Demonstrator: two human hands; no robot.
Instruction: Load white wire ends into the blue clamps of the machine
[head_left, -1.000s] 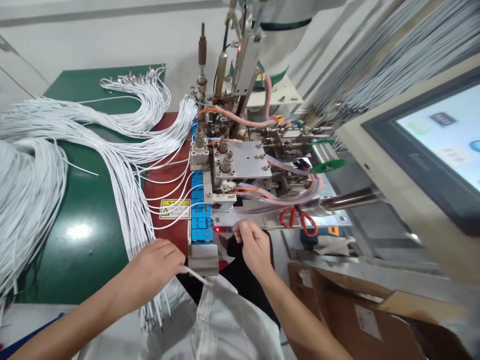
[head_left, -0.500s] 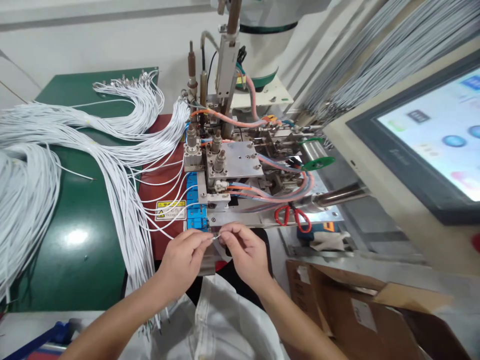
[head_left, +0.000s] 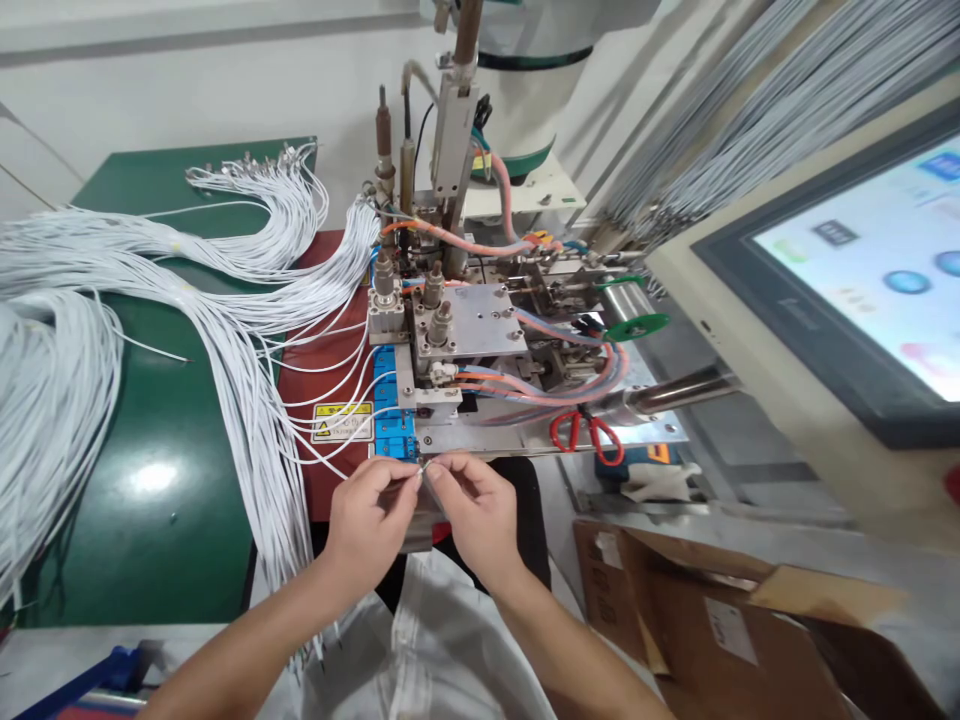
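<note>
Between thumb and fingers, my left hand point(head_left: 373, 515) pinches a white cable point(head_left: 330, 466) close to its end. My right hand point(head_left: 474, 505) is closed at the cable's tip, its fingertips almost touching those of the left. The fingers cover most of the tip, so its detail cannot be made out. Just beyond both hands is a row of blue clamps point(head_left: 393, 425) on the machine's front left edge, with several white cables running into it. A thick bundle of white cables point(head_left: 247, 440) hangs over the table edge to the left.
The machine's metal plate point(head_left: 480, 318) and hoses lie ahead. Red-handled scissors point(head_left: 586, 436) rest on its right side, near a green-rimmed spool point(head_left: 636, 326). A touch screen point(head_left: 870, 260) juts in at right above a cardboard box point(head_left: 720, 620). The green table point(head_left: 135, 530) is at left.
My right hand has moved left, closer to my left hand, and its fingers have come together around the cable tip. The left hand has shifted only slightly.
</note>
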